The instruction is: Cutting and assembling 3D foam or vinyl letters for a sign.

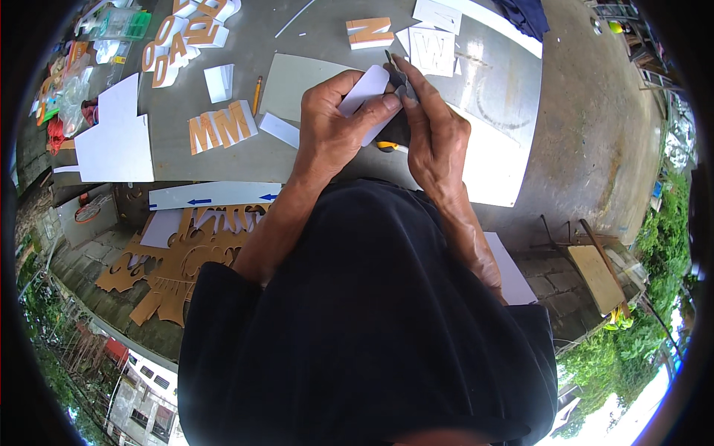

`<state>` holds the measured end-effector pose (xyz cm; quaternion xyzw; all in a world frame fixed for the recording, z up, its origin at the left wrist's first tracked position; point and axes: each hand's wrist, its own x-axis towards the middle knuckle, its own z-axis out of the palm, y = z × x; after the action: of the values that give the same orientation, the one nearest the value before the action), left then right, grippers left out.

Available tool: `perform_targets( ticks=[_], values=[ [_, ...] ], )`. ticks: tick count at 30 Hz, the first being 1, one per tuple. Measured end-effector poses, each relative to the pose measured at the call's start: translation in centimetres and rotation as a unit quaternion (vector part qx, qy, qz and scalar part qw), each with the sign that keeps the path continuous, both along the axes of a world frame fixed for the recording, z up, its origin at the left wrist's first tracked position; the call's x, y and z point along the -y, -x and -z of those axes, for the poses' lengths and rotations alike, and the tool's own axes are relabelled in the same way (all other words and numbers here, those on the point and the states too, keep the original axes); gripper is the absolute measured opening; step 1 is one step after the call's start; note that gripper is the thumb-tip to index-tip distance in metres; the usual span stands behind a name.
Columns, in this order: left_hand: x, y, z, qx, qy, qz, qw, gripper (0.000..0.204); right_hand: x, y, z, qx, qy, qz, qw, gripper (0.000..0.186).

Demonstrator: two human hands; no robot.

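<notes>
My left hand (335,123) grips a narrow white piece (363,87) with a rounded end, thumb laid across it. My right hand (435,137) is closed round a small grey metal tool (394,68), partly hidden by the fingers, at the piece's right side; I cannot make out its kind. A yellow-and-black item (387,146) lies below my hands. A white strip (279,130) and an orange pencil (257,95) lie to the left. Cut-out cardboard letters with white sides (222,128) lie left of them, with another (370,33) above my hands.
The grey worktable (186,167) holds more letters (163,52), white sheets (104,141) and paper templates (431,52). Cardboard offcuts (186,271) lie below its near edge. A cluttered pile (74,97) is at the left. A leaning board (595,279) stands at the lower right.
</notes>
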<state>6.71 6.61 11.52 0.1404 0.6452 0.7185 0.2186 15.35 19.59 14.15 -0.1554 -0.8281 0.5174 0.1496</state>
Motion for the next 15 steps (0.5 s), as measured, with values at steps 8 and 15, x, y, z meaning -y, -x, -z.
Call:
perform_targets(
  ticks=[8,15],
  values=[
    [-0.4,-0.3,-0.3,0.032,-0.020,0.008,0.999,0.020,1.1,-0.1,-0.4,0.001,0.018,0.047,0.999,0.057],
    [-0.3,1.6,-0.3,0.061,-0.145,-0.085,0.984,0.016,0.7,-2.9,2.6,0.012,-0.049,0.063,0.997,0.051]
  ],
)
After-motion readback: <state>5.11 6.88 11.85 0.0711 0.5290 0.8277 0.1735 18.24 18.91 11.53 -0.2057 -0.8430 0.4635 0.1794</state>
